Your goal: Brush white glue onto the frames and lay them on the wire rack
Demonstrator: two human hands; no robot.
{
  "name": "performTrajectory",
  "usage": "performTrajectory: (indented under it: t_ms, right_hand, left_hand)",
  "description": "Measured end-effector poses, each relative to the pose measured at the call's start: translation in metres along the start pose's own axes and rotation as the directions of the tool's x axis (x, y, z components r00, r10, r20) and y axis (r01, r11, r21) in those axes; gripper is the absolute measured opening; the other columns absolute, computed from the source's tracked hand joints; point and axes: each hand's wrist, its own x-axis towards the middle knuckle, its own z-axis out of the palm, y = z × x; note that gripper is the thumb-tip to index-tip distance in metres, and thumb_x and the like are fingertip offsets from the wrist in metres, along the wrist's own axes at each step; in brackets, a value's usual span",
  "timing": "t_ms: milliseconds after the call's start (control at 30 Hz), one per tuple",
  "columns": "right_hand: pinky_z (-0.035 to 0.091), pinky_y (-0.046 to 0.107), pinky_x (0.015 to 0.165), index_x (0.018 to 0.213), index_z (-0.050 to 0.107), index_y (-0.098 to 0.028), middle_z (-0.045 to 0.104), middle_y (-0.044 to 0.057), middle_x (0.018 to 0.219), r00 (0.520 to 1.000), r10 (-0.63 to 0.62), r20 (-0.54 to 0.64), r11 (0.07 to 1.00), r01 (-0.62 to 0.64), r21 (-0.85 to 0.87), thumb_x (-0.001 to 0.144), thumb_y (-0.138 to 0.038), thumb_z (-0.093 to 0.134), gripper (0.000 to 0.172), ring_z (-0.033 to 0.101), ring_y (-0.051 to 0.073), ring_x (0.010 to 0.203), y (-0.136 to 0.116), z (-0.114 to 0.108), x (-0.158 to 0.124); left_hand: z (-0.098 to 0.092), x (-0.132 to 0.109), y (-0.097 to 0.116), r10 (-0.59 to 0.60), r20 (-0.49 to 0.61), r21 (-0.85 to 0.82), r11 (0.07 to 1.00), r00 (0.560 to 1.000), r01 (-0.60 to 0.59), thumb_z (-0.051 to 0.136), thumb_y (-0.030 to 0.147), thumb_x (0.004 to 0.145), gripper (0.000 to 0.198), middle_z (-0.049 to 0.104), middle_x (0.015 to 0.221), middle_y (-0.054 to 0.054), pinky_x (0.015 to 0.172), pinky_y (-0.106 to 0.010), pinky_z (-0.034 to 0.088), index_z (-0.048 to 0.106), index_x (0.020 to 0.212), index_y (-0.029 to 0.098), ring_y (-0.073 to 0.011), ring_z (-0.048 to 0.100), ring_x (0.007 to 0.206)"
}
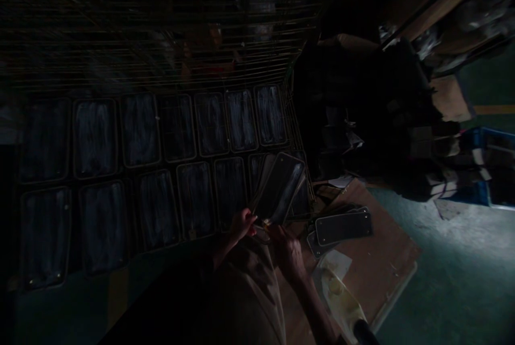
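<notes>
The picture is very dark. Several dark rectangular panels with rounded corners (95, 138) lie in two rows on a wire rack. A tilted stack of similar panels (277, 186) rests at the right end of the lower row. My left hand (242, 225) is closed at the lower left of this stack, its fingers pinched on something too small to name. My right hand (286, 248) is closed just right of it, beside a small yellowish thing (266, 222) at the stack's lower edge. What the right fingers hold is hidden.
A brown board (386, 259) at the lower right bears more dark panels (344, 228), a pale paper (336, 263) and a yellowish container (341, 299). Wire mesh (161, 28) rises behind the rows. A blue crate (475, 195) stands far right.
</notes>
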Motion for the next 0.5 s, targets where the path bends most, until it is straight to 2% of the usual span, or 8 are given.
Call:
performTrajectory:
  t_ms: [100, 233, 400, 500]
  right_hand:
    - [0.046, 0.021, 0.063, 0.108, 0.063, -0.022, 0.068, 0.004, 0.09, 0.999, -0.02, -0.03, 0.986, 0.025, 0.165, 0.092, -0.018, 0.041, 0.026, 0.065, 0.014, 0.073, 0.008, -0.016, 0.038]
    - [0.05, 0.023, 0.065, 0.104, 0.064, -0.021, 0.07, 0.006, 0.092, 0.977, -0.027, -0.212, 0.973, 0.074, 0.219, 0.094, -0.027, 0.04, 0.027, 0.067, 0.016, 0.075, 0.025, -0.042, 0.091]
    - [0.051, 0.029, 0.077, 0.108, 0.062, -0.02, 0.068, 0.008, 0.1, 0.879, -0.111, -0.464, 0.992, 0.124, -0.001, 0.094, -0.027, 0.042, 0.026, 0.065, 0.019, 0.088, 0.034, -0.065, 0.13]
    - [0.049, 0.03, 0.078, 0.114, 0.06, -0.021, 0.065, 0.009, 0.104, 0.857, -0.184, -0.481, 0.98, 0.124, -0.155, 0.095, -0.023, 0.039, 0.029, 0.063, 0.02, 0.09, 0.03, -0.071, 0.142]
  left_hand:
    - [-0.002, 0.001, -0.003, 0.028, 0.039, -0.037, 0.999, 0.999, -0.026, 0.061, 0.027, 0.082, 0.02, 0.053, 0.05, 0.009, 0.035, -0.017, 0.043, 0.044, 0.073, 0.02, -0.0108, 0.058, 0.037]
    - [-0.001, 0.004, -0.008, 0.042, 0.03, -0.051, 0.998, 0.999, -0.04, 0.061, 0.028, 0.081, 0.021, 0.052, 0.047, 0.01, 0.034, -0.017, 0.043, 0.043, 0.074, 0.02, -0.0106, 0.057, 0.035]
    - [0.0, 0.008, -0.011, 0.04, 0.029, -0.059, 0.998, 0.999, -0.038, 0.063, 0.031, 0.08, 0.024, 0.051, 0.045, 0.011, 0.033, -0.016, 0.042, 0.042, 0.073, 0.021, -0.0097, 0.055, 0.032]
    - [0.0, 0.009, -0.013, 0.046, 0.034, -0.086, 0.995, 0.998, -0.043, 0.066, 0.036, 0.078, 0.028, 0.051, 0.045, 0.011, 0.033, -0.016, 0.042, 0.042, 0.073, 0.021, -0.0103, 0.056, 0.033]
